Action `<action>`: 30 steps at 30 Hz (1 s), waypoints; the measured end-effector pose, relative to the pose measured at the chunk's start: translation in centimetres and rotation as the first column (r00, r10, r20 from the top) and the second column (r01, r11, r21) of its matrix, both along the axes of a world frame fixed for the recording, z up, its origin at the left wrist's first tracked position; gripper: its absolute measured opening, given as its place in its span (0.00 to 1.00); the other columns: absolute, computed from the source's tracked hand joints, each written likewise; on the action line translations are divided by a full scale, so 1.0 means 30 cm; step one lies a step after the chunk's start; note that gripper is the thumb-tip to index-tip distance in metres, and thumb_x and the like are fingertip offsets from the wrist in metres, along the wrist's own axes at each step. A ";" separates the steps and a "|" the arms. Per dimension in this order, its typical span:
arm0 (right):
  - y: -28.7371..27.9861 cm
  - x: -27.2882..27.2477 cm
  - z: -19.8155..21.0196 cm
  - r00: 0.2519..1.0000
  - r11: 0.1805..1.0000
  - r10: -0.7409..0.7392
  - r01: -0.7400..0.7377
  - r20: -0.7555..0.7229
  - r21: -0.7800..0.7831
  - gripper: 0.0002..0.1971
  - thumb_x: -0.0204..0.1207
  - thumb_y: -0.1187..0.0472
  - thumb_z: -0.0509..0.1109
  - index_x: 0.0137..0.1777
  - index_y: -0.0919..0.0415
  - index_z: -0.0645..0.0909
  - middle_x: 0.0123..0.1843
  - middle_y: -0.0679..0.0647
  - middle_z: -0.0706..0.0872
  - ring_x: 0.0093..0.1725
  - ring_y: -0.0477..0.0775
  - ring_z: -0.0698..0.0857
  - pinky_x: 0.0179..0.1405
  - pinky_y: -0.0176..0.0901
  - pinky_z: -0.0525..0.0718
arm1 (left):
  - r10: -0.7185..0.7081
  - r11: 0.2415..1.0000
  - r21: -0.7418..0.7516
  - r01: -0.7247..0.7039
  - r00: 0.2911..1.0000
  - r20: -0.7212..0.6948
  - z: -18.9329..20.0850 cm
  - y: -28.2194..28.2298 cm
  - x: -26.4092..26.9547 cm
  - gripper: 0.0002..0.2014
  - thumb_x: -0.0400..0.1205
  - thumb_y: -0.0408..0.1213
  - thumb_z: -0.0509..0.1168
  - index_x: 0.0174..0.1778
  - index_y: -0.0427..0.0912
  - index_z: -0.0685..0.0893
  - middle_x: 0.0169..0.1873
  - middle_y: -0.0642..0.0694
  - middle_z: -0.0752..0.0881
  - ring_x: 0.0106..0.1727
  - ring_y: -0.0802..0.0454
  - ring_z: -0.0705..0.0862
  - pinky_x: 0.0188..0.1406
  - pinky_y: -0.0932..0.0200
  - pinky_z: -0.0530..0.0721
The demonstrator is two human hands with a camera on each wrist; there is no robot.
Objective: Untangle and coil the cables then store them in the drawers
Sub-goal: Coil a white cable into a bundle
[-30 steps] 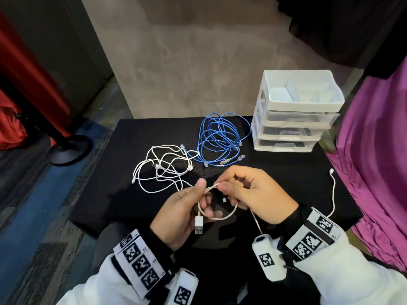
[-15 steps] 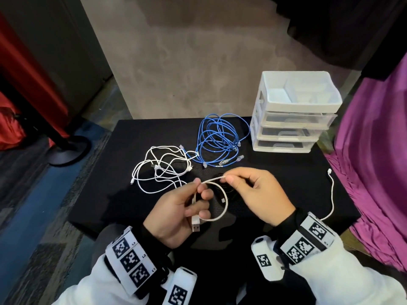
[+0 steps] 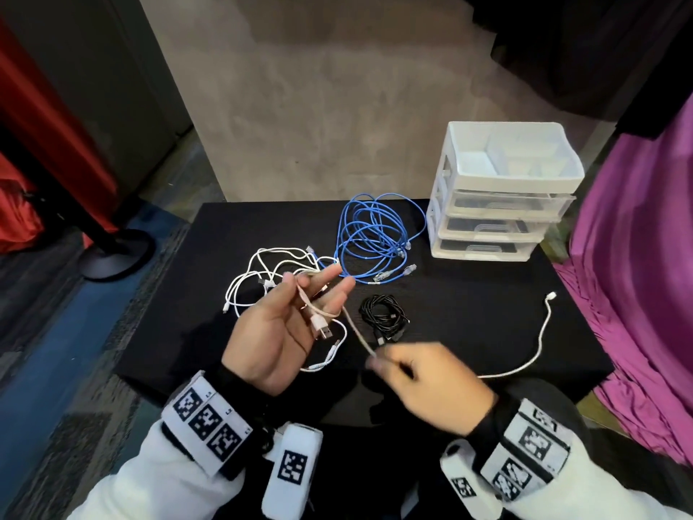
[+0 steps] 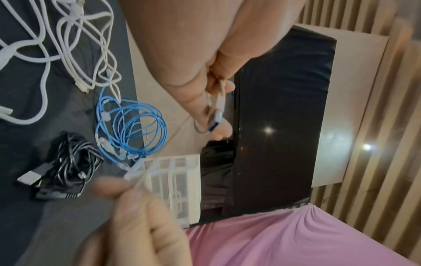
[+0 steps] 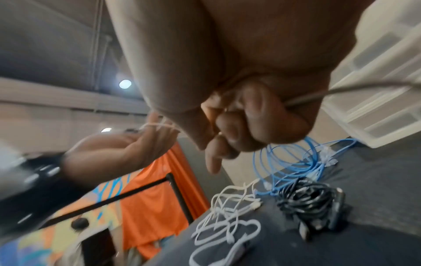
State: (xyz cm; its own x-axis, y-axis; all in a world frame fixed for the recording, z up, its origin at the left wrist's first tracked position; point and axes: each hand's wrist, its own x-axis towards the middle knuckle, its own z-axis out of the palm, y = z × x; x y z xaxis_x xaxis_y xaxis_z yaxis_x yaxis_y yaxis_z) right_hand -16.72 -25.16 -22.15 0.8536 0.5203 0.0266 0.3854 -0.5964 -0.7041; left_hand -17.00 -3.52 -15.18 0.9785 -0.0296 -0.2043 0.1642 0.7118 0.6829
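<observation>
My left hand (image 3: 318, 290) is held palm up above the black table (image 3: 468, 294), fingers nearly straight, with the white USB cable (image 3: 358, 335) looped round them and its USB plug (image 3: 324, 330) lying on the fingers. In the left wrist view the left hand's fingers (image 4: 216, 100) pinch that cable by the plug. My right hand (image 3: 375, 360) pinches the same cable lower down, nearer me. The cable's free end (image 3: 550, 296) trails over the table to the right. The white drawer unit (image 3: 498, 204) stands at the back right, drawers closed.
A tangle of white cables (image 3: 262, 283) lies left of centre. Behind it is a loose blue cable coil (image 3: 375, 238), and a black cable bundle (image 3: 384, 317) lies in the middle. Purple cloth (image 3: 645, 275) hangs at the right. A black stand base (image 3: 112, 253) is on the floor, left.
My right hand has pulled back toward me and down, drawing the cable out. The left hand has turned palm up with its fingers spread, and the small loop now sits round them.
</observation>
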 end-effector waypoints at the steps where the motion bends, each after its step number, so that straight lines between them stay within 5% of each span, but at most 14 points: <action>1: 0.011 -0.027 0.008 0.998 0.998 0.060 -0.060 -0.002 -0.036 0.18 0.85 0.39 0.61 0.49 0.51 0.83 0.32 0.50 0.84 0.34 0.48 0.83 0.43 0.54 0.84 | 0.026 0.995 0.099 -0.028 0.999 0.020 -0.018 -0.004 0.004 0.16 0.93 0.39 0.50 0.45 0.37 0.76 0.67 0.31 0.86 0.65 0.33 0.88 0.60 0.49 0.91; 4: 0.031 -0.054 0.090 0.981 0.979 0.196 -0.196 0.001 -0.046 0.17 0.86 0.44 0.62 0.43 0.55 0.79 0.31 0.50 0.80 0.33 0.50 0.79 0.39 0.54 0.81 | 0.025 0.834 0.542 -0.103 0.988 0.150 -0.090 -0.032 -0.009 0.14 0.94 0.37 0.51 0.47 0.34 0.75 0.66 0.39 0.88 0.58 0.37 0.92 0.53 0.51 0.92; 7: 0.033 -0.034 0.189 0.975 0.973 0.223 -0.224 0.016 0.053 0.09 0.82 0.56 0.68 0.41 0.55 0.82 0.31 0.48 0.81 0.32 0.47 0.78 0.36 0.46 0.79 | -0.218 0.451 0.882 -0.134 0.942 0.254 -0.158 -0.032 -0.035 0.14 0.93 0.42 0.53 0.51 0.39 0.80 0.52 0.54 0.90 0.46 0.52 0.93 0.49 0.49 0.91; 9: 0.015 0.003 0.228 0.988 0.981 0.156 -0.156 0.006 0.119 0.07 0.81 0.59 0.71 0.40 0.53 0.85 0.30 0.48 0.82 0.30 0.45 0.77 0.33 0.42 0.77 | -0.335 0.271 0.957 -0.106 0.921 0.197 -0.163 -0.031 -0.056 0.15 0.91 0.49 0.53 0.48 0.46 0.81 0.34 0.51 0.87 0.32 0.52 0.88 0.39 0.50 0.86; 11: -0.005 0.049 0.248 0.996 0.983 0.084 -0.084 0.009 0.165 0.07 0.80 0.54 0.73 0.41 0.50 0.87 0.31 0.52 0.84 0.30 0.47 0.77 0.34 0.45 0.79 | -0.373 0.410 0.912 0.027 0.917 0.141 -0.141 -0.049 -0.085 0.17 0.89 0.50 0.52 0.44 0.47 0.81 0.26 0.46 0.84 0.22 0.49 0.78 0.29 0.53 0.76; 14: -0.037 0.118 0.230 1.000 0.963 -0.027 0.030 -0.017 0.268 0.07 0.81 0.55 0.76 0.41 0.53 0.89 0.33 0.55 0.86 0.33 0.48 0.78 0.42 0.50 0.81 | -0.387 0.665 0.732 0.150 0.907 0.165 -0.101 -0.068 -0.103 0.18 0.90 0.43 0.51 0.48 0.33 0.79 0.52 0.40 0.93 0.19 0.55 0.66 0.23 0.63 0.67; 18: -0.039 0.149 0.142 0.994 0.951 -0.103 0.105 -0.021 0.292 0.10 0.84 0.51 0.71 0.43 0.53 0.88 0.36 0.58 0.86 0.39 0.62 0.83 0.48 0.57 0.82 | -0.293 0.838 0.521 0.159 0.938 0.184 -0.064 -0.063 -0.095 0.13 0.88 0.40 0.54 0.47 0.34 0.77 0.58 0.33 0.90 0.18 0.59 0.63 0.21 0.65 0.61; 22: 0.000 0.088 0.038 0.990 0.971 -0.140 0.137 0.002 0.197 0.12 0.87 0.52 0.67 0.42 0.49 0.86 0.36 0.48 0.88 0.39 0.53 0.85 0.50 0.53 0.84 | -0.111 0.964 0.254 0.078 0.987 0.119 -0.024 -0.029 -0.057 0.16 0.92 0.41 0.52 0.44 0.45 0.82 0.68 0.37 0.85 0.24 0.59 0.72 0.28 0.62 0.63; 25: 0.045 0.003 0.002 0.999 0.991 -0.049 0.048 -0.003 0.122 0.11 0.87 0.49 0.63 0.45 0.48 0.83 0.37 0.48 0.88 0.39 0.48 0.86 0.50 0.53 0.85 | -0.017 0.989 0.148 0.000 0.993 0.113 -0.020 -0.024 -0.033 0.12 0.93 0.39 0.51 0.49 0.41 0.77 0.69 0.40 0.87 0.44 0.54 0.91 0.41 0.63 0.86; 27: 0.060 -0.034 0.019 0.999 0.998 0.006 -0.008 0.034 0.068 0.13 0.87 0.45 0.61 0.46 0.50 0.81 0.35 0.48 0.85 0.36 0.48 0.84 0.45 0.53 0.84 | 0.040 0.949 0.303 -0.084 0.988 0.147 -0.053 -0.043 -0.031 0.12 0.93 0.36 0.51 0.51 0.36 0.77 0.67 0.43 0.88 0.53 0.45 0.93 0.48 0.59 0.91; 30: 0.068 -0.057 0.087 0.990 0.995 0.094 -0.092 0.109 -0.027 0.12 0.86 0.45 0.60 0.42 0.49 0.70 0.33 0.46 0.78 0.36 0.52 0.80 0.39 0.54 0.81 | 0.009 0.776 0.608 -0.167 0.967 0.254 -0.115 -0.069 -0.043 0.11 0.93 0.34 0.50 0.53 0.35 0.77 0.67 0.48 0.87 0.57 0.43 0.92 0.55 0.54 0.90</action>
State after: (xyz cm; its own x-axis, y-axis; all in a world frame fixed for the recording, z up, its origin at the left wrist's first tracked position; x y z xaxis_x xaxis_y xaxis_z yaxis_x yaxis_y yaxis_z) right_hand -18.42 -23.12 -19.53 0.7938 0.5989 0.1054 0.5146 -0.5691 -0.6414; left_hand -18.29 -5.60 -18.64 0.9905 0.1147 0.0764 -0.0904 0.1230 0.9883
